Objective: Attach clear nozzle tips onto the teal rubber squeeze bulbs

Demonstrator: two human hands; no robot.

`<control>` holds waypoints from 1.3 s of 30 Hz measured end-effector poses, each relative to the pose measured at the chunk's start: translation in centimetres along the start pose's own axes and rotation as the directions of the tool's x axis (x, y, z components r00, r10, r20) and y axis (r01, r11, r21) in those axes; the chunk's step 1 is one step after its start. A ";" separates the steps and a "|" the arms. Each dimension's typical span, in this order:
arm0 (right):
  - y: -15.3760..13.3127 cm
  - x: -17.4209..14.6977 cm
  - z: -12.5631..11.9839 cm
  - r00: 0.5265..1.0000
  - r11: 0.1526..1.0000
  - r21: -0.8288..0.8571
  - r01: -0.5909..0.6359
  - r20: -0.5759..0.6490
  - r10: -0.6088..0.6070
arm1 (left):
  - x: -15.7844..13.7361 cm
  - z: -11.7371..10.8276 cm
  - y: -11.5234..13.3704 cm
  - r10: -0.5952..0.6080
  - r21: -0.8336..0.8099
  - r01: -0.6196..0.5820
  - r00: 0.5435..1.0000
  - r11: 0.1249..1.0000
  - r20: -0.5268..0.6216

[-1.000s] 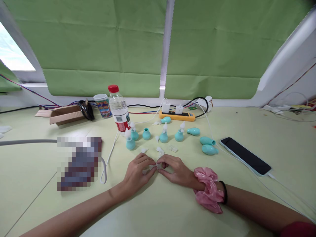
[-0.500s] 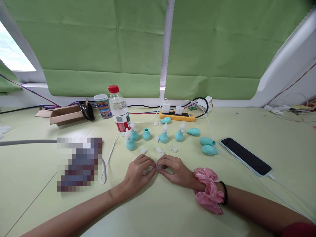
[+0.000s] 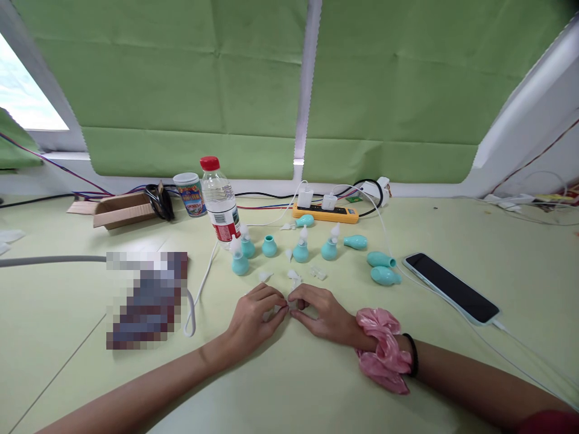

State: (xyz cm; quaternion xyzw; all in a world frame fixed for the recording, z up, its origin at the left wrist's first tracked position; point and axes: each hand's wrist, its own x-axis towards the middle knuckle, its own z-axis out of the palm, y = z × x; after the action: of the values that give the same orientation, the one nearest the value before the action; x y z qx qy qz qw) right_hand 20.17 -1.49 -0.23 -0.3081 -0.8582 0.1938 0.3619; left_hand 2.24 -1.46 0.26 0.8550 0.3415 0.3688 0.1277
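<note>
Small translucent parts point(image 3: 271, 312), mostly hidden, pinched at fingertips of our left hand point(image 3: 254, 316) and right hand point(image 3: 326, 314), just above or on table point(image 3: 289, 380). Fingertips slightly nearer than second ago; less plastic showing between. Beyond, teal bulbs point(image 3: 301, 252) unmoved.

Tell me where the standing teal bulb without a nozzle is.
In the head view, the teal bulb stands left of centre, beyond the left hand, between one nozzle-topped bulb beside the bottle and another to its right.
</note>
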 end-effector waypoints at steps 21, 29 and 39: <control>0.2 0.0 0.1 1.000 1.000 0.014 0.020 0.021 -0.020 | 0.0 0.1 0.1 -0.027 -0.001 0.027 1.000 1.000 -0.004; -0.1 0.0 0.0 0.999 1.000 -0.001 0.003 0.033 -0.003 | -0.3 0.1 0.2 -0.125 0.015 0.125 0.992 0.992 0.005; 0.1 0.1 0.0 0.999 0.999 0.001 0.033 0.027 -0.033 | -0.3 0.2 0.1 -0.143 0.010 0.143 0.989 0.990 0.023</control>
State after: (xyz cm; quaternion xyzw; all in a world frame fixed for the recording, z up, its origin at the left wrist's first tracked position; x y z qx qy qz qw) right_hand 20.17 -1.34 -0.27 -0.2909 -0.8680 0.1921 0.3537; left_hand 2.30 -1.71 -0.02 0.8331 0.4018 0.3474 0.1543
